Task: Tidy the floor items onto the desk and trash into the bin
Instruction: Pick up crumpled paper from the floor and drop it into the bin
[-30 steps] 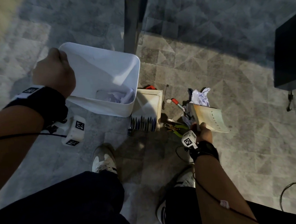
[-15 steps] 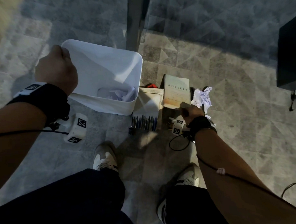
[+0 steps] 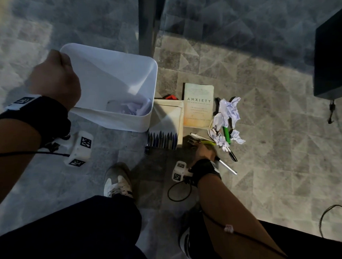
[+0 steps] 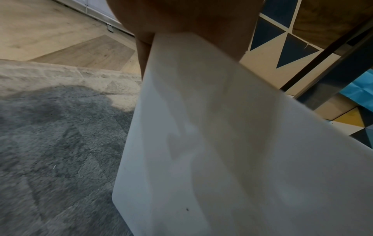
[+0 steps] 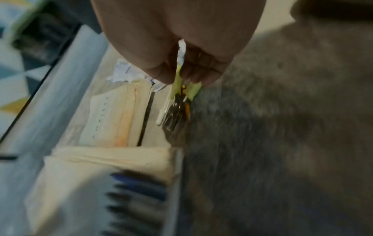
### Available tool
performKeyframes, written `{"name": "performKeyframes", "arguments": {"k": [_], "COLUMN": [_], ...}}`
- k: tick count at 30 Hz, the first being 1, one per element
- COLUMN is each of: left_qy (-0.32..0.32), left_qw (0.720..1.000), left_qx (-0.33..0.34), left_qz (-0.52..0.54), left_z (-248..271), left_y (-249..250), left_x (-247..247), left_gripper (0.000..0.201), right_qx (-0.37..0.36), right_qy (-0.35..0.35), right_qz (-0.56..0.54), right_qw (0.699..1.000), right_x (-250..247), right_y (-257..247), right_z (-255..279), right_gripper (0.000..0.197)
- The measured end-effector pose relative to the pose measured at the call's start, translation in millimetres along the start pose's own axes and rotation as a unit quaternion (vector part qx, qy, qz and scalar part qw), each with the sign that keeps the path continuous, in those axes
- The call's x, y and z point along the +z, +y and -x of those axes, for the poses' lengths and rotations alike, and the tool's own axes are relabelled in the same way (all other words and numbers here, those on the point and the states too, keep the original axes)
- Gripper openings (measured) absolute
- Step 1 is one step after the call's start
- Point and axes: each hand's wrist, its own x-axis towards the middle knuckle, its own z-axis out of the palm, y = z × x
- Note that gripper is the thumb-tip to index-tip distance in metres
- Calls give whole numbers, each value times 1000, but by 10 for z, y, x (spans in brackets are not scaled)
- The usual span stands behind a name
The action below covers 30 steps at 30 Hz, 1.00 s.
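My left hand grips the near-left rim of the white bin, which holds crumpled paper; the left wrist view shows the bin's wall under the fingers. My right hand pinches the green handles of the scissors low over the rug; their metal blades point toward the books. The "ANXIETY" book lies flat beside a white pouch and a row of blue pens. Crumpled paper balls lie to the right with a green marker and pens.
A desk leg stands just behind the bin. A dark box sits at the right with a cable hanging from it. My two shoes are planted close below the items on the grey patterned rug.
The right hand laid the book flat next to the pouch, then moved back toward me and took hold of the scissors. The left hand kept its grip on the bin.
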Motion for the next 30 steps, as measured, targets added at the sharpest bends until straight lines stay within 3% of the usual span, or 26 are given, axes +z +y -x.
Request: {"name": "performKeyframes", "arguments": {"k": [4, 5, 7, 9, 10, 17, 19, 21, 23, 26, 28, 30], "left_qy": [5, 7, 8, 3, 0, -15, -11, -5, -6, -16, -25, -28], "left_qw": [1000, 1000, 1000, 1000, 1000, 1000, 1000, 1000, 1000, 999, 999, 999], "left_qx": [5, 6, 3, 1, -1, -3, 0, -2, -11, -22, -20, -23], "left_qz": [-11, -11, -11, -10, -9, 2, 3, 9, 14, 24, 28, 30], "left_z": [-4, -4, -4, -6, -8, -17, -20, -18, -24, -32, -29, -17], "left_y": [-11, -4, 3, -1, -2, -13, -23, -15, -4, 11, 17, 36], "left_x": [14, 9, 2, -9, -12, -27, -19, -16, -13, -25, -34, -54], "left_gripper": [44, 44, 44, 44, 43, 42, 43, 43, 42, 41, 40, 40], "right_qx": [-98, -124, -160, -174, -167, -93, -114, -182, -261, -364, -436, -496], "right_qy": [152, 117, -27, -116, -117, 50, 83, 121, 134, 123, 61, -40], "right_qz": [27, 46, 135, 223, 235, 194, 123, 28, -92, -246, -303, -288], "right_qw": [983, 984, 977, 952, 950, 975, 982, 975, 951, 890, 845, 818], "right_x": [-224, -311, -452, -514, -535, -499, -462, -472, -520, -646, -711, -688], "right_y": [-41, -64, -110, -108, -122, -137, -200, -379, -694, -1365, -1771, -2067], "right_z": [-130, -193, -332, -527, -582, -384, -189, 99, 536, 1370, 1877, 2210], "right_gripper": [34, 44, 65, 66, 61, 31, 26, 22, 25, 40, 44, 47]}}
